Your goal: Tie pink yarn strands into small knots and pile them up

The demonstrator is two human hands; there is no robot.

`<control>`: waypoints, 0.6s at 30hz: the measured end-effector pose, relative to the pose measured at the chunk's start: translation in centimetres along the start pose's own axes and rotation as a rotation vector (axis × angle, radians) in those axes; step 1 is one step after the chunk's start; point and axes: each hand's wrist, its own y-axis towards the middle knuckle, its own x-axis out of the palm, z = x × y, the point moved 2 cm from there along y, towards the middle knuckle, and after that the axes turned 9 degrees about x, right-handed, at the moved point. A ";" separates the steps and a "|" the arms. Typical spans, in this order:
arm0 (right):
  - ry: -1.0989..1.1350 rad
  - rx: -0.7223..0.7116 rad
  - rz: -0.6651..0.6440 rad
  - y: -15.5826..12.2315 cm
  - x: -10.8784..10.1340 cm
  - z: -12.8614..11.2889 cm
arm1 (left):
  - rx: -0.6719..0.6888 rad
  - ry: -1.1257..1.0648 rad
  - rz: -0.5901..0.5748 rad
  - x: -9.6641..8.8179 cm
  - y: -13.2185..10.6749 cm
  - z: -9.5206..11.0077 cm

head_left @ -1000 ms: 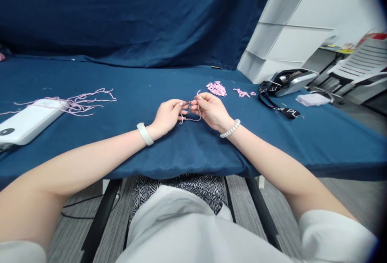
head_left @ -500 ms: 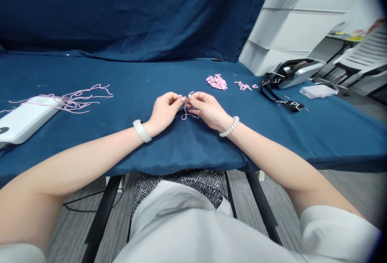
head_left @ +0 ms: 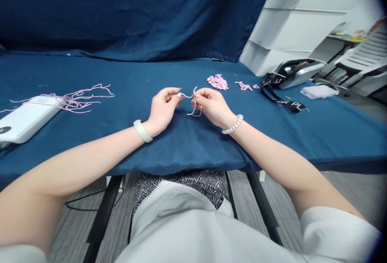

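Observation:
A short length of pink yarn stretches between my hands, with a loop hanging below it. My left hand pinches one part of the yarn between thumb and fingertips, and my right hand pinches another. A heap of cut pink yarn bits lies on the blue cloth beyond my right hand. A few smaller pink scraps sit to its right. Long loose pink strands lie far to the left of my left hand, partly across a white flat device.
The blue cloth-covered table sags over its front edge. A black lanyard and a silver device lie at the back right, near a small white packet. A white shelf unit and white chair stand beyond.
My hands have moved slightly apart and the yarn between them now pulls out sideways. The view has barely shifted since the last frame, though it sits lower than in the oldest one.

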 end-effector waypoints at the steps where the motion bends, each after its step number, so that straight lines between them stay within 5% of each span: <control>1: -0.007 0.007 0.001 0.0 -0.1 -0.1 | 0.022 -0.028 0.023 -0.1 0.1 0.1; 5: -0.051 0.040 -0.019 0.1 -0.1 0.2 | 0.088 -0.095 0.084 -0.5 0.4 1.0; 12: -0.051 0.067 -0.063 0.4 0.1 1.1 | 0.005 -0.194 0.080 -0.5 0.3 1.9; 18: -0.061 0.006 -0.012 0.2 0.1 0.5 | -0.398 -0.175 0.072 0.0 -0.5 1.8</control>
